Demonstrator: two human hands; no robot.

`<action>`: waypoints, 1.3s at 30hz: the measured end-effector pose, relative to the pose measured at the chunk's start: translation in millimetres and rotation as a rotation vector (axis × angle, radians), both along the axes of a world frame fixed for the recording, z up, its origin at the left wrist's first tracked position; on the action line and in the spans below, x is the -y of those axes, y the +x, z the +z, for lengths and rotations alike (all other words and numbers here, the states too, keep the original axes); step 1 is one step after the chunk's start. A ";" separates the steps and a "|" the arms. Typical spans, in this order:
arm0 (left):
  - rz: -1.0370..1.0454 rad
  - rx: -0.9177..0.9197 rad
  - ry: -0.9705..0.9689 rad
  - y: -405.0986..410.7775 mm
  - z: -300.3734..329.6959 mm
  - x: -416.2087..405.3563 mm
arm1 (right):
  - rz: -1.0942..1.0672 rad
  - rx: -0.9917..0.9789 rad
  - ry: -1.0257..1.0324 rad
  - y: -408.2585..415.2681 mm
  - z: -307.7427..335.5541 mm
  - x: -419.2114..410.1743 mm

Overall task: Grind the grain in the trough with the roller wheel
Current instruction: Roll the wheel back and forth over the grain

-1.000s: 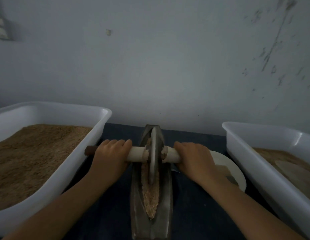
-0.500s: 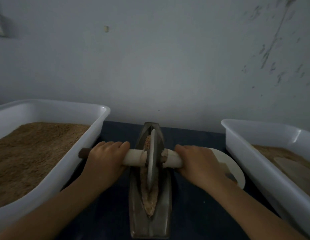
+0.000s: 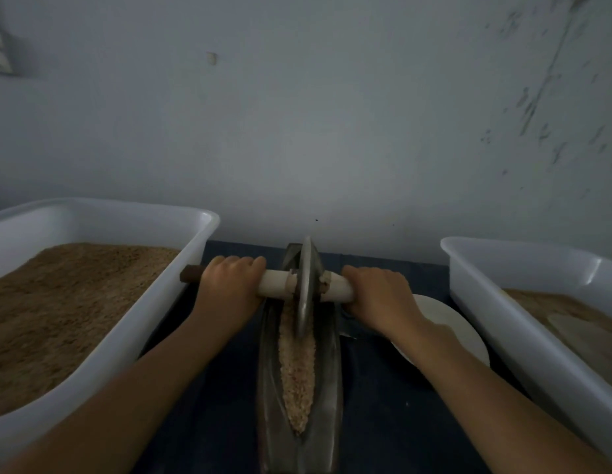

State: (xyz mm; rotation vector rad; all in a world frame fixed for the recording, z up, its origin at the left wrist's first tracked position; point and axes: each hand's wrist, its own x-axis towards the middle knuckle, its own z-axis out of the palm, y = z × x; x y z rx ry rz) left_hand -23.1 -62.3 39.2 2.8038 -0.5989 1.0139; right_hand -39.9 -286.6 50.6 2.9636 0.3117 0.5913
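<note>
Two hands grip the handle (image 3: 273,283) of a roller wheel (image 3: 306,289), the left hand (image 3: 229,289) and right hand (image 3: 379,295) curled round it on either side. The wheel stands upright between them at the far end of the trough (image 3: 328,388), on the table's (image 3: 383,422) middle. Grain (image 3: 296,364) lies along the groove toward the near edge.

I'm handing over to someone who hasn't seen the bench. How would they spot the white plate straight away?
Start from the metal trough in the middle of the dark table, between two white tubs. Look just right of it, under the right hand and forearm: the white plate lies flat there, before the right tub. It is the only round, shallow thing; the tubs are deep and rectangular.
</note>
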 end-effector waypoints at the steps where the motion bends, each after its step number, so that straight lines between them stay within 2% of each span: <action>1: -0.021 0.007 -0.006 -7.8 -0.9 -2.0 | 0.010 0.008 0.000 -6.6 -1.9 -0.3; 5: -0.092 0.050 0.026 -45.3 -1.4 -12.3 | 0.078 0.028 0.031 -38.9 -4.3 -1.5; 13: -0.160 0.023 0.090 -80.1 9.6 -21.3 | 0.100 -0.080 0.114 -89.8 0.9 0.0; 17: -0.149 -0.020 0.072 -72.1 6.4 -20.9 | 0.101 -0.086 0.088 -77.7 1.5 -0.5; 21: -0.043 -0.094 0.074 -43.0 1.1 -13.0 | 0.053 -0.043 0.057 -44.5 -3.1 0.2; 26: 0.009 -0.069 0.026 2.0 0.2 -2.9 | -0.009 -0.040 0.031 0.8 -1.0 1.8; 30: 0.064 -0.040 0.080 23.3 4.8 1.5 | -0.024 -0.058 0.029 19.7 1.9 3.9; 34: 0.040 -0.013 0.046 13.1 -0.6 -1.2 | -0.003 -0.018 0.003 11.0 0.8 2.0; 39: -0.103 0.064 0.034 -33.6 -0.9 -10.7 | 0.047 -0.019 0.014 -28.5 -2.6 0.6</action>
